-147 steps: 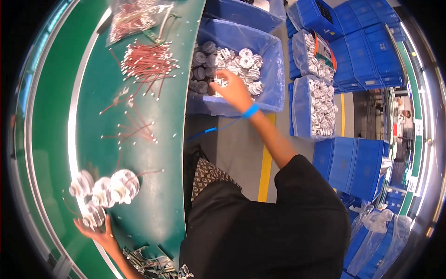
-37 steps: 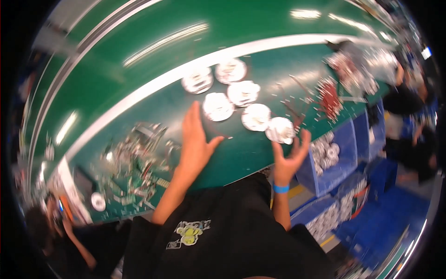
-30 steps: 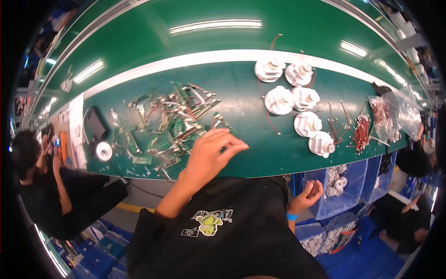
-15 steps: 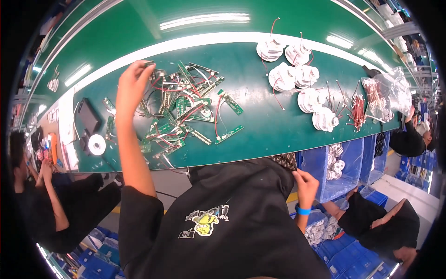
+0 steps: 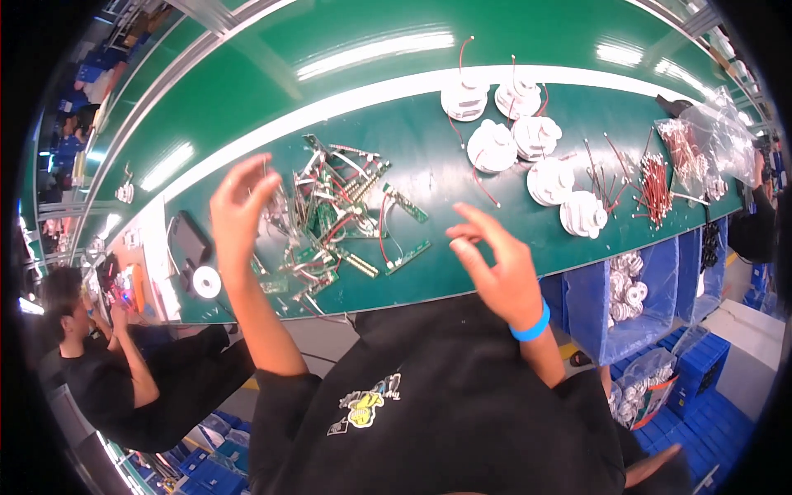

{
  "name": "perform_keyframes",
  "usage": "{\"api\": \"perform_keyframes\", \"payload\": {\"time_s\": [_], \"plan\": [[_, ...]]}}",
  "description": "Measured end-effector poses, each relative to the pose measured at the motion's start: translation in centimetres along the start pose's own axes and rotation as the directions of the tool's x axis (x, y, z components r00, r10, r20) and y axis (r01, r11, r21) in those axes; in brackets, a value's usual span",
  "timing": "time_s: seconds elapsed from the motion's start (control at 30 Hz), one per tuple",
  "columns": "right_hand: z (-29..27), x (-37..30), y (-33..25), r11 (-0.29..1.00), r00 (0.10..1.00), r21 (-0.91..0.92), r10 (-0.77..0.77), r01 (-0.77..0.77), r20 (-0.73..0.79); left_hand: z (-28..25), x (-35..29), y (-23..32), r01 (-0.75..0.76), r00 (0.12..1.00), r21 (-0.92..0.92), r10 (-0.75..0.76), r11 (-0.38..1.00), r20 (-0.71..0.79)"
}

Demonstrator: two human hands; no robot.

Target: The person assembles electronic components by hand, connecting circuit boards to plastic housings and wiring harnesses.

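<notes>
My left hand [image 5: 239, 210] is at the left edge of a tangled heap of green circuit boards [image 5: 330, 214] with red and white wires. Its fingers curve with a gap to the thumb, and I see nothing held between them. My right hand [image 5: 502, 276] hovers by the table's near edge, thumb and fingers apart and nothing in it. One loose board [image 5: 406, 204] lies between the heap and the right hand. Beyond that hand stand several white round housings [image 5: 492, 147], some with red wires sticking out.
Bundled red wires [image 5: 653, 194] and clear plastic bags [image 5: 718, 136] lie on the right of the green table [image 5: 445, 190]. A black box [image 5: 190, 238] and a white ring-shaped roll [image 5: 206, 282] sit at left. Blue bins [image 5: 590, 318] stand below right. Another person [image 5: 115, 355] works at left.
My right hand has let go of the dark patterned cloth at my lap and risen over the table's edge. My left hand's pinch has loosened. The view has shifted a little.
</notes>
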State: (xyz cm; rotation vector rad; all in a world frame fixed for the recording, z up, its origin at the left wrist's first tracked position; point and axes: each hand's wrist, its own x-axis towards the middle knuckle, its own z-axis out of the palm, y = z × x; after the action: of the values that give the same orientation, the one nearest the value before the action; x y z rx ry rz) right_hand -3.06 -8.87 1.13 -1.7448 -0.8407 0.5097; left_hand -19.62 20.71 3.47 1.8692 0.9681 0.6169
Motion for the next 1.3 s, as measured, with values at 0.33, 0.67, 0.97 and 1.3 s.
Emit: {"api": "perform_keyframes", "payload": {"time_s": [0.33, 0.67, 0.97, 1.3], "plan": [[5.0, 3.3, -1.4, 0.968, 0.942, 0.139, -0.235, 0.207, 0.238, 0.8, -3.1, -1.7, 0.284, 0.938, -0.374, -0.336, 0.883, -0.080], [12.8, 8.9, -3.9, 0.963, 0.912, 0.266, -0.077, -0.037, 0.404, 2.1, -5.8, -1.3, 0.000, 0.989, -0.314, -0.047, 0.949, -0.143], [10.5, 6.3, -2.9, 0.797, 0.730, 0.114, -0.592, 0.593, 0.341, 0.3, -3.4, -4.0, 0.139, 0.958, -0.548, -0.253, 0.825, -0.137], [7.9, 4.3, -2.4, 0.953, 0.967, -0.166, -0.248, 0.254, 0.058, 0.9, -3.5, -0.1, -0.087, 0.992, -0.705, -0.001, 0.704, -0.124]]}}
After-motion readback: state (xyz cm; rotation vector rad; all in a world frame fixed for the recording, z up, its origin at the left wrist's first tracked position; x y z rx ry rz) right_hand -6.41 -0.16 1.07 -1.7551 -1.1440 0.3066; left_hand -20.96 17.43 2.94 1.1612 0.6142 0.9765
